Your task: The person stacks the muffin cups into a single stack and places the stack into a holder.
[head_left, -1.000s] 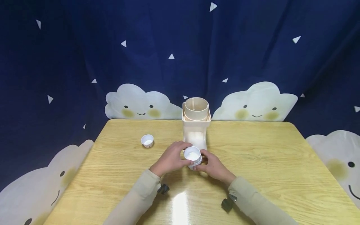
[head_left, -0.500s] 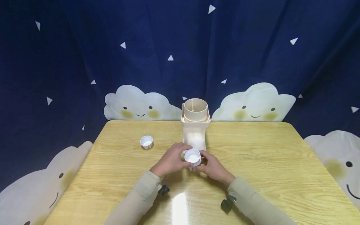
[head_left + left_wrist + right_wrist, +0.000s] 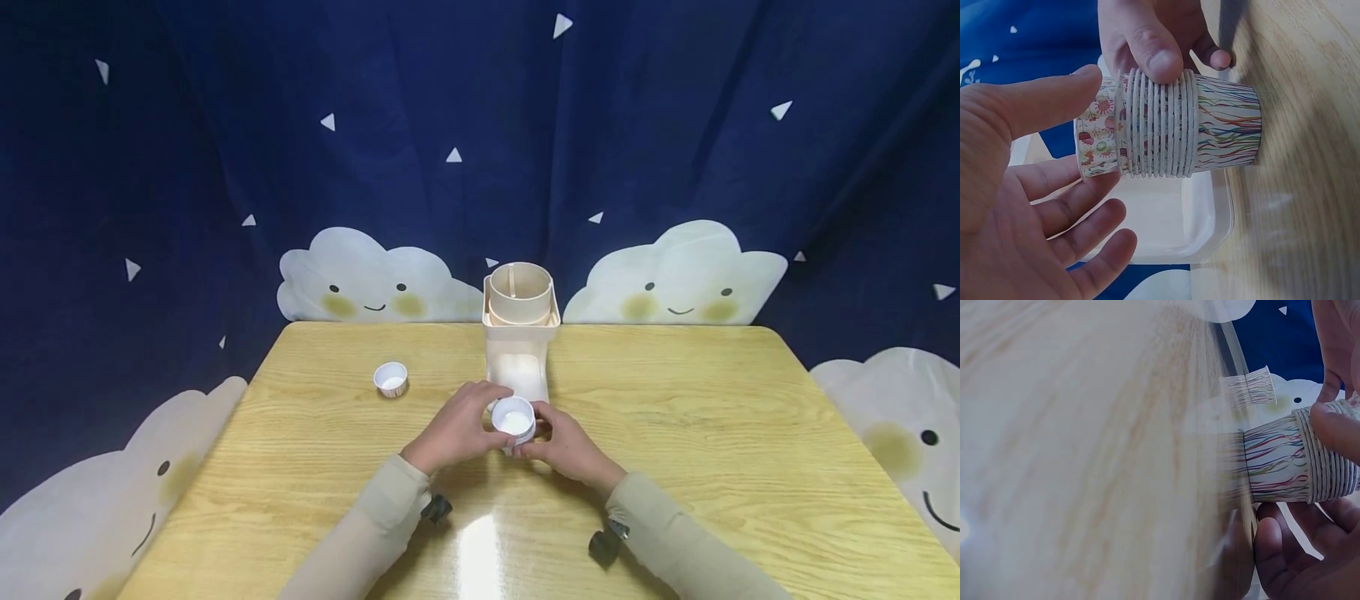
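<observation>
A stack of nested paper cups (image 3: pixel 514 417) stands on its base in front of the beige dispenser. My left hand (image 3: pixel 461 423) holds the uppermost, flower-patterned cup (image 3: pixel 1099 139) near its rim, thumb on one side and fingers on the other. That cup rises out of the pile above several tightly packed rims. My right hand (image 3: pixel 572 443) grips the stack from the other side, its thumb (image 3: pixel 1159 57) across the rims. Coloured wavy lines cover the lowest cup (image 3: pixel 1277 461), whose base is at the tabletop.
The beige dispenser (image 3: pixel 519 354), with a round tube at its top, stands at the table's back edge. A single paper cup (image 3: pixel 391 380) sits upright to the left on the wooden table (image 3: pixel 712 417). A dark blue curtain (image 3: pixel 450 75) hangs behind.
The head view has shifted very slightly. Both hands keep their hold on the cups, with almost no movement.
</observation>
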Demonstrator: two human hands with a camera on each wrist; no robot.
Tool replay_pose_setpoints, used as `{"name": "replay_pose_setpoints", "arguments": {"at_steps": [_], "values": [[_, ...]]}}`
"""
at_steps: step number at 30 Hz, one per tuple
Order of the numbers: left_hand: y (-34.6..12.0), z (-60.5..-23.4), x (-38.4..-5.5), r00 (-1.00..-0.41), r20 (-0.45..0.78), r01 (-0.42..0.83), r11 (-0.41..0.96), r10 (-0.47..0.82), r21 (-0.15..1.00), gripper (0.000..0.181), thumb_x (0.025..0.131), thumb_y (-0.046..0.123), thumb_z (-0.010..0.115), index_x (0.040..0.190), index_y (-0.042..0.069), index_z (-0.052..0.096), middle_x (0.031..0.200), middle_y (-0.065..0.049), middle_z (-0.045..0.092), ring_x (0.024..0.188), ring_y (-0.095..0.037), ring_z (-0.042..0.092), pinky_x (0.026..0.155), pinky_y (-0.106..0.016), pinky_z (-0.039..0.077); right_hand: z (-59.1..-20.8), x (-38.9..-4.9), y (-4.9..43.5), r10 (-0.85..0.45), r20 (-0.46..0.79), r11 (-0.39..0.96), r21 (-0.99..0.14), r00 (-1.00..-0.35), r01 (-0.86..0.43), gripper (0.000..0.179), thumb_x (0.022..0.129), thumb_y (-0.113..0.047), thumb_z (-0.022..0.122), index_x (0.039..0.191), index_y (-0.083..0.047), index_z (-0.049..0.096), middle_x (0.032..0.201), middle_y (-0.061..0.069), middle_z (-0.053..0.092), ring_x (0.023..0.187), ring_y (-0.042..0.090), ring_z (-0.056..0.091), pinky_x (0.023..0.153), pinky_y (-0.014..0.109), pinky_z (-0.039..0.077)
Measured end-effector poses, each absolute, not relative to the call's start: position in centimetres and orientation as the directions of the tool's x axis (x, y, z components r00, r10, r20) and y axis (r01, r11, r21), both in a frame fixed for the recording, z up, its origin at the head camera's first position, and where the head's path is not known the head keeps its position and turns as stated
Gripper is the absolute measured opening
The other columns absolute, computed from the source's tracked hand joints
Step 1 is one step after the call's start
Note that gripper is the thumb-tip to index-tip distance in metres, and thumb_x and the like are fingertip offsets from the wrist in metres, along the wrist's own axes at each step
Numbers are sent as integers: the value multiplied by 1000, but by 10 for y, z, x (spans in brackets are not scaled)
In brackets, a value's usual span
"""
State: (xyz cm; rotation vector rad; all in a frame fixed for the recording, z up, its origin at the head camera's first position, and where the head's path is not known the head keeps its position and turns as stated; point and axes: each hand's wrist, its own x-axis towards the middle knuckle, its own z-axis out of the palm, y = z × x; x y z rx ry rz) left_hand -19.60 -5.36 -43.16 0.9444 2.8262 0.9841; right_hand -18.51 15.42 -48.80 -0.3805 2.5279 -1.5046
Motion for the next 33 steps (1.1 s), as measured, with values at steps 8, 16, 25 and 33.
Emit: {"name": "replay_pose_setpoints", "arguments": {"at_steps": [8, 16, 25, 33], "values": [[-55, -431, -195, -825, 166, 523, 619, 541, 586, 66, 83, 28, 80, 141, 9, 53, 133, -7, 64, 129, -29, 53, 108, -46, 45, -489, -185, 155, -316, -18, 445, -886, -949, -131, 58, 79, -22, 83, 130, -10, 58, 119, 9, 66, 98, 17, 63, 89, 34, 50], [-58, -432, -196, -838, 165, 504, 620, 521, 601, 56, 89, 30, 72, 138, 8, 55, 133, -8, 63, 128, -29, 53, 108, -46, 45, -487, -184, 155, -325, -26, 430, -895, -945, -123, 60, 80, -24, 83, 132, -11, 57, 123, 8, 64, 100, 19, 63, 90, 34, 50], [-66, -433, -197, -848, 176, 494, 626, 500, 604, 49, 91, 28, 70, 134, 5, 59, 134, -11, 63, 130, -32, 53, 111, -48, 43, -487, -185, 155, -320, -27, 444, -887, -947, -124, 61, 79, -24, 83, 132, -11, 57, 122, 9, 65, 100, 19, 63, 91, 36, 49], [-82, -437, -202, -883, 158, 437, 647, 443, 625, 48, 92, 26, 69, 135, 8, 59, 134, -10, 63, 131, -32, 53, 111, -48, 43, -485, -184, 153, -296, -42, 453, -886, -954, -102, 62, 78, -24, 85, 132, -12, 58, 123, 7, 65, 103, 19, 63, 96, 41, 49]]}}
